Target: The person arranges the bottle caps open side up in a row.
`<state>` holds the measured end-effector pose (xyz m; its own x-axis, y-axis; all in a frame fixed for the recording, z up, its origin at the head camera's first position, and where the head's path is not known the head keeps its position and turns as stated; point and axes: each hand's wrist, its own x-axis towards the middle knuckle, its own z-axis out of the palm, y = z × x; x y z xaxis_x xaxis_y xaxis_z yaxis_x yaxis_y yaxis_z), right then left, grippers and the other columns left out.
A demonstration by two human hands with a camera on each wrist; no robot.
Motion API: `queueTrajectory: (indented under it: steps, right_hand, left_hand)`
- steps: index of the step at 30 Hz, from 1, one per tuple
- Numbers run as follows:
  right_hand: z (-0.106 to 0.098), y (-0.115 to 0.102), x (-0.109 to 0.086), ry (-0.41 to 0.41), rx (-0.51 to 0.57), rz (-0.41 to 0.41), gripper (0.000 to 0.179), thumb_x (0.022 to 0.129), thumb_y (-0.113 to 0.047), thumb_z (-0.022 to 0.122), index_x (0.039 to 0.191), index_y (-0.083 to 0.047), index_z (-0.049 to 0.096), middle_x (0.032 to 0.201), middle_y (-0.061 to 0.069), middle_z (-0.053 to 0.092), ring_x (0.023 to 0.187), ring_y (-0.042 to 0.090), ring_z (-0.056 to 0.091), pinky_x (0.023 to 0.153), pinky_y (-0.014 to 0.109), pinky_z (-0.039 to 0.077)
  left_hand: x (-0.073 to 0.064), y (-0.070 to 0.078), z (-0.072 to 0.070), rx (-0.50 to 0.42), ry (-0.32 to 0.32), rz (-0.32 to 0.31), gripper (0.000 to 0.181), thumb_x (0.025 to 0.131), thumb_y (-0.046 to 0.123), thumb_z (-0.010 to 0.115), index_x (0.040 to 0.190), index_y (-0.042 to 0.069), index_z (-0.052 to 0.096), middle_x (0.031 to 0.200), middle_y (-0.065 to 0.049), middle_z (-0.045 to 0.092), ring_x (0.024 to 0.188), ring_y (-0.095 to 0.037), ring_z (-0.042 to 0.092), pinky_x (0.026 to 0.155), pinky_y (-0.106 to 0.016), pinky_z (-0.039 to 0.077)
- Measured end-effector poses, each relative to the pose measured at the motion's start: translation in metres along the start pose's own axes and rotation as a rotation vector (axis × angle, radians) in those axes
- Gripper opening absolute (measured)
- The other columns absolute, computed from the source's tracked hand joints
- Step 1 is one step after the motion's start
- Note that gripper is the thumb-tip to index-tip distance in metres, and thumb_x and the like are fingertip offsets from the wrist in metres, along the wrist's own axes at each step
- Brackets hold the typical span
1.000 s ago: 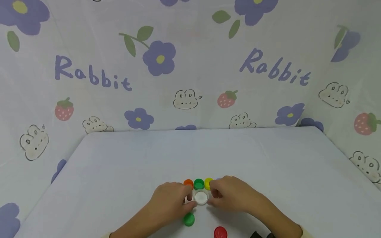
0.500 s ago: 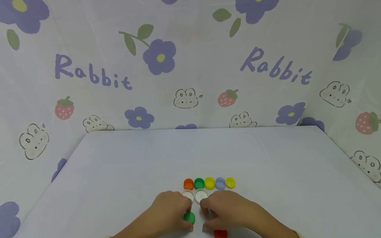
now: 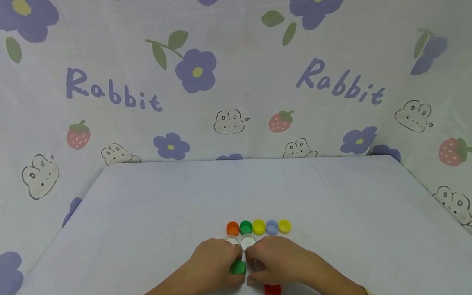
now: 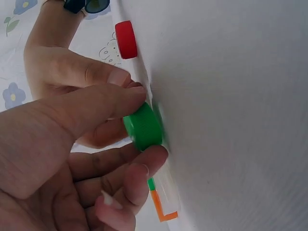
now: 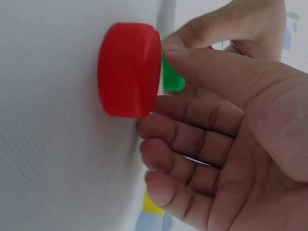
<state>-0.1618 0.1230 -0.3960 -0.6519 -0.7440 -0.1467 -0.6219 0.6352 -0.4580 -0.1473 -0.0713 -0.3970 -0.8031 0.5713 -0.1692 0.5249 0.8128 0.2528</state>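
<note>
A green bottle cap point(image 3: 239, 268) is pinched between the thumb and finger of my left hand point(image 3: 217, 262), low over the white table. The left wrist view shows the ridged side of this green cap point(image 4: 144, 127) between thumb and fingertip. My right hand point(image 3: 276, 260) is just to its right, thumb and fingers bent and parted, fingertips close to the green cap. A red bottle cap point(image 5: 127, 72) stands on the table near the right thumb; in the head view my right hand partly hides the red cap point(image 3: 273, 289).
Beyond my hands runs a row of caps: orange point(image 3: 232, 228), green point(image 3: 246, 227), yellow point(image 3: 259, 226), light blue point(image 3: 272, 227) and another yellow one point(image 3: 284, 226). Two white round caps, one partly hidden and one at the right point(image 3: 248, 242), sit in front. A printed cloth point(image 3: 236, 90) hangs behind.
Both hands have come back toward me from the white caps. My left hand has taken hold of the green cap and shifted it slightly right; my right hand has followed alongside.
</note>
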Motion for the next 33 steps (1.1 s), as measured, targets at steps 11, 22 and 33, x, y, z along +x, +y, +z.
queueTrajectory:
  steps: [11,22,33]
  right_hand:
    - [0.004,-0.002,0.004,0.063,0.022,-0.027,0.009,0.084,-0.013,0.083,0.089,-0.015,0.076,0.058,-0.014,0.042,0.054,0.0,0.039,0.052,0.019,0.029]
    - [0.0,-0.003,0.004,0.107,0.041,-0.05,0.012,0.087,-0.02,0.083,0.097,-0.016,0.079,0.071,-0.02,0.053,0.065,-0.001,0.047,0.06,0.019,0.042]
    - [-0.009,-0.004,0.0,0.174,0.049,-0.036,0.02,0.083,-0.026,0.086,0.1,-0.02,0.076,0.086,-0.019,0.064,0.079,0.0,0.056,0.069,0.022,0.048]
  left_hand:
    - [0.0,-0.001,0.003,-0.052,0.044,0.04,0.028,0.079,0.034,0.088,0.082,0.017,0.066,0.062,0.013,0.048,0.056,-0.004,0.044,0.052,-0.021,0.036]
    - [-0.002,-0.007,0.001,-0.086,0.106,0.076,0.027,0.075,0.026,0.089,0.083,0.016,0.065,0.063,0.015,0.048,0.056,-0.003,0.043,0.054,-0.02,0.037]
    - [-0.007,-0.01,-0.003,-0.26,0.137,0.082,0.026,0.08,0.017,0.081,0.092,0.017,0.059,0.067,0.013,0.052,0.06,-0.004,0.048,0.058,-0.019,0.043]
